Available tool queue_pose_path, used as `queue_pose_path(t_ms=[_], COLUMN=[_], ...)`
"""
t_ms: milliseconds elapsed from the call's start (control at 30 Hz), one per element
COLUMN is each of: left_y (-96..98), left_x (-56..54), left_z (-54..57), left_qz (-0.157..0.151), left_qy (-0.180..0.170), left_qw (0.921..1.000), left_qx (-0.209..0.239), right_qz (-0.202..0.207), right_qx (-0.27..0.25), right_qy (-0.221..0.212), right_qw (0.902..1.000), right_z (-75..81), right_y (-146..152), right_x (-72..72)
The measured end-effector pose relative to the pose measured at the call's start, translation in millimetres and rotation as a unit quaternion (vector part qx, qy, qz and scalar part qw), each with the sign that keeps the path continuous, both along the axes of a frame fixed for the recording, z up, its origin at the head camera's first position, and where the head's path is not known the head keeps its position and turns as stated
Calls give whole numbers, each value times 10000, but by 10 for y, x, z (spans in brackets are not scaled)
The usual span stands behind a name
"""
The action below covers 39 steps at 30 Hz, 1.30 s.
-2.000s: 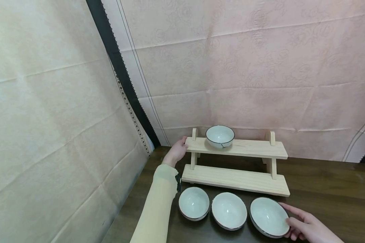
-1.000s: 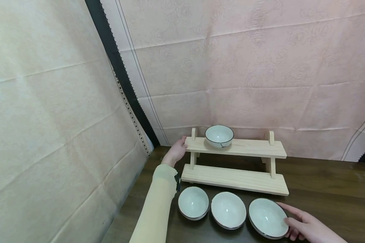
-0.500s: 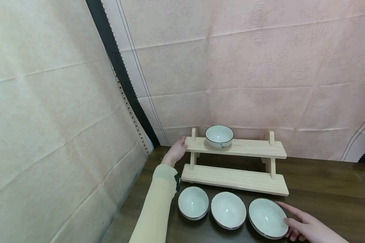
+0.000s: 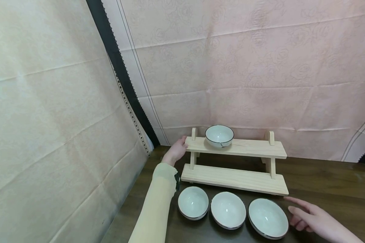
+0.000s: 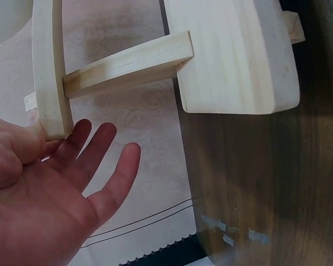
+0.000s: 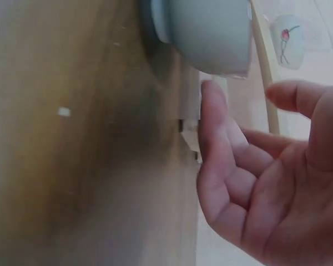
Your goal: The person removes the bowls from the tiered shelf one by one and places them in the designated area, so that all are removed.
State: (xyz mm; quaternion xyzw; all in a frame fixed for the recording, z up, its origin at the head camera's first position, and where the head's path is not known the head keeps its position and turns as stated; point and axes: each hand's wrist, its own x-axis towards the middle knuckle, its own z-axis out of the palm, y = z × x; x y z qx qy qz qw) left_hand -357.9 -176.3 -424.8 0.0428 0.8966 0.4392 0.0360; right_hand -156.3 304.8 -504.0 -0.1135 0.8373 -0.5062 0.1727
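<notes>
My left hand (image 4: 175, 152) pinches the left end of the upper board of a two-tier wooden shelf (image 4: 249, 147); in the left wrist view the thumb and a finger hold the board's end (image 5: 56, 124) while other fingers spread loose. One white bowl (image 4: 219, 135) with a dark rim stands on that upper board, left of its middle. In front of the shelf a row of bowls lines the table: a left bowl (image 4: 193, 202), a middle bowl (image 4: 228, 210) and a right bowl (image 4: 268, 217). Just right of the right bowl, my right hand (image 4: 311, 217) is apart from it, fingers relaxed and holding nothing.
The shelf's lower board (image 4: 234, 179) bears nothing and lies close behind the row of bowls. A dark wooden table (image 4: 337, 182) carries everything. Pale patterned cloth (image 4: 276, 67) hangs behind, and another cloth (image 4: 64, 118) hangs on the left.
My right hand has let go of the right bowl and drawn back slightly to the right. That bowl had shifted a little toward me earlier. The left hand keeps its hold on the shelf.
</notes>
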Motion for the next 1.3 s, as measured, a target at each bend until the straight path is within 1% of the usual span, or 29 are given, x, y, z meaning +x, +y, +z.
queue_pose_path(t_ms=[100,200,300,467,667,833,933,1033,1133,1300], left_y=[-4,-1,1,-14,-28,-4,0,-10,-17,-21], left_x=[1,5,7,-3,-7,-11,-11,-11,-15,-14], left_z=[24,37,40,37,38,37,38,41,42,40], left_qz=[-17,-54,-104,-170,-69,-20,-9,-16,-27,-52], left_qy=[-15,-18,-8,-36,-78,45,107,122,129,127], left_qw=[9999,9998,9997,9997,9999,9998,9998,9999,9998,9998], left_qx=[-124,-176,-214,-196,-56,178,141,112,133,148], right_qz=[-436,-841,-1014,-881,-441,-84,14,-7,-172,-464], right_qx=[179,300,379,490,645,785,776,729,782,825], right_qy=[288,611,837,1049,1391,1436,1380,1344,1382,1487], right_qw=[9985,9941,9906,9894,9872,9865,9874,9882,9872,9843], right_z=[102,224,341,511,755,945,1052,1145,1216,1250], right_y=[-18,-97,-209,-406,-658,-901,-1045,-1153,-1229,-1324], right_x=[-54,-112,-168,-274,-487,-684,-790,-902,-1012,-1157])
